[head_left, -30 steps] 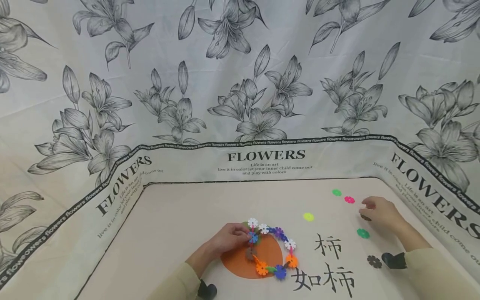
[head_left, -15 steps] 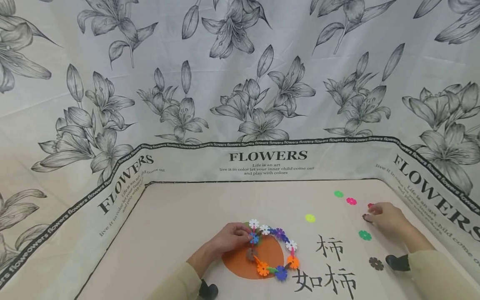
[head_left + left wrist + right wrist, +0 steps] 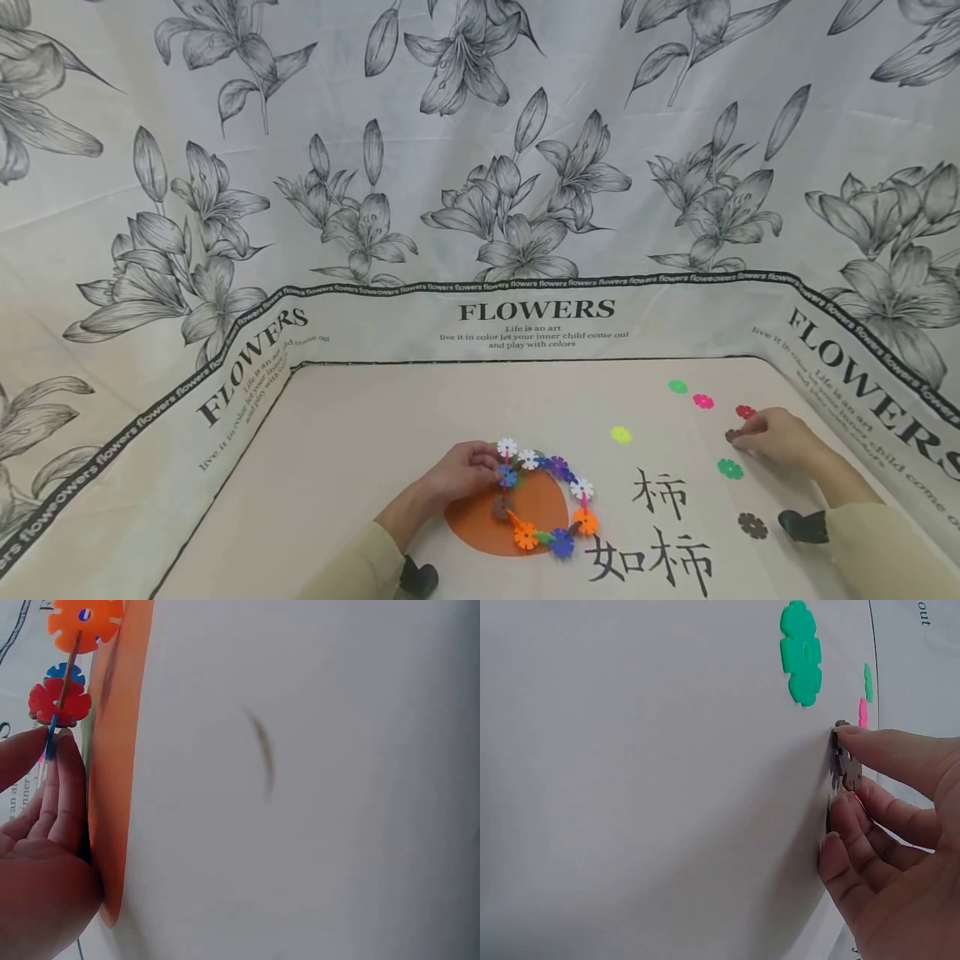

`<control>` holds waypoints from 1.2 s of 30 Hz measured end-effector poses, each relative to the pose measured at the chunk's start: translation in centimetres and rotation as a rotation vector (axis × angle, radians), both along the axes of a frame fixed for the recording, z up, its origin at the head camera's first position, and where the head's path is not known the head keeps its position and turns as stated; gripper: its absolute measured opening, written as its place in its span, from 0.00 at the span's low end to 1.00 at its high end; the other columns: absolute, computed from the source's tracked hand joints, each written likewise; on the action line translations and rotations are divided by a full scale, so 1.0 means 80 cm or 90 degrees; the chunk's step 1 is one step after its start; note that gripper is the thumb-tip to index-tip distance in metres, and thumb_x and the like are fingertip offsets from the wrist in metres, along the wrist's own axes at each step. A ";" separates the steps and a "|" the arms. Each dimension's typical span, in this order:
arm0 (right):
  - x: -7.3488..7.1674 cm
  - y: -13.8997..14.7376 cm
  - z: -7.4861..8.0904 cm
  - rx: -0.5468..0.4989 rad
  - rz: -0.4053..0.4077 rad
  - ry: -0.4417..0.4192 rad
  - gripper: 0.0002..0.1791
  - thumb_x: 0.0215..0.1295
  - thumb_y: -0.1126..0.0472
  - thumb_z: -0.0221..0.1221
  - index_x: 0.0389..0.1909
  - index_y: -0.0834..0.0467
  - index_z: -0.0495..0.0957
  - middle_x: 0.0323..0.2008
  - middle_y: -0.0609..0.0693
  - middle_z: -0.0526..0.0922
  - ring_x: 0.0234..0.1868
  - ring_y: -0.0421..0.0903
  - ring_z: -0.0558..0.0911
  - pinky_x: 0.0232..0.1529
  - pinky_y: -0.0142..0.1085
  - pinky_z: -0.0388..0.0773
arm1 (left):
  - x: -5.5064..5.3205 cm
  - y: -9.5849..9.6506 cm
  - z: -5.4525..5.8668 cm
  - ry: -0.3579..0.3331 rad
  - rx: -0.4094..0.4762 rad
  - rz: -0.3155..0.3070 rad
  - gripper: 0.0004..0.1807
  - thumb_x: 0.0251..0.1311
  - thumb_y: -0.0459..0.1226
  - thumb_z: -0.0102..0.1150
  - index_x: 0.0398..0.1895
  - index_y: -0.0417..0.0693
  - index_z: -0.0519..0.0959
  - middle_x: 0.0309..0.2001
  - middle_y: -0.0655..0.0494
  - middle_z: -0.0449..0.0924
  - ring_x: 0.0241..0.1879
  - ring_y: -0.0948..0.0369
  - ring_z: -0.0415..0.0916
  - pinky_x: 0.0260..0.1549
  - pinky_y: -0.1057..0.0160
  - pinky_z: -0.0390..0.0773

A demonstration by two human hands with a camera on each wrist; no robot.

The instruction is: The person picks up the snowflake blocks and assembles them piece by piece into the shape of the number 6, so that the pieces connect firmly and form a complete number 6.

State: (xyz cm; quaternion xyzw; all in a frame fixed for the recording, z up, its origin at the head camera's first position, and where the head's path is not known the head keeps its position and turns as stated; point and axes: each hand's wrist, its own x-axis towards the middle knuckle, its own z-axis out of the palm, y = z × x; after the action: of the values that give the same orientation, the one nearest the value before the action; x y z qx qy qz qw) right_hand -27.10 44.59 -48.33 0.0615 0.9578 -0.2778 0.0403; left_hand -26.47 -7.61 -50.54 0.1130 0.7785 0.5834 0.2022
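Note:
A chain of interlocking snowflake discs [image 3: 562, 544] curves into a ring of white, purple, orange, blue and brown pieces. My left hand [image 3: 456, 475] pinches a blue disc [image 3: 507, 476] at the chain's left side between thumb and fingers. In the left wrist view the blue disc [image 3: 51, 742] is edge-on at the fingertips, below a red disc [image 3: 61, 703]. Over on the right, my right hand [image 3: 786, 443] pinches a brown snowflake disc [image 3: 847, 766], tilted on edge near the tabletop. A red disc [image 3: 745, 412] lies just beyond those fingers.
Loose discs lie on the right of the tabletop: yellow [image 3: 621, 434], light green [image 3: 678, 387], pink [image 3: 703, 402], green [image 3: 731, 469] and dark brown [image 3: 752, 526]. The cloth bears a printed orange shape [image 3: 480, 529] and black characters. A flower-print curtain [image 3: 525, 192] encloses the back and sides.
My right hand has shifted slightly right and toward me, uncovering the red disc, and now pinches the brown disc. The left hand and the chain have stayed nearly in place.

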 end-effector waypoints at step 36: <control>-0.014 -0.250 0.062 -0.304 0.346 0.007 0.23 0.71 0.63 0.61 0.62 0.71 0.74 0.37 0.61 0.86 0.34 0.56 0.82 0.38 0.40 0.81 | -0.014 0.019 -0.003 0.061 -0.025 0.080 0.16 0.68 0.48 0.66 0.46 0.45 0.83 0.39 0.56 0.84 0.41 0.59 0.78 0.51 0.55 0.81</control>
State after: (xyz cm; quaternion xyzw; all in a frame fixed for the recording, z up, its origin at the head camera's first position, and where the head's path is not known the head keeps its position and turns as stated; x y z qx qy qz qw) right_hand -28.26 24.60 -43.37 -0.2080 0.8476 -0.4731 0.1204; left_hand -27.61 -6.11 -50.76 0.0878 0.8041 0.5733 0.1304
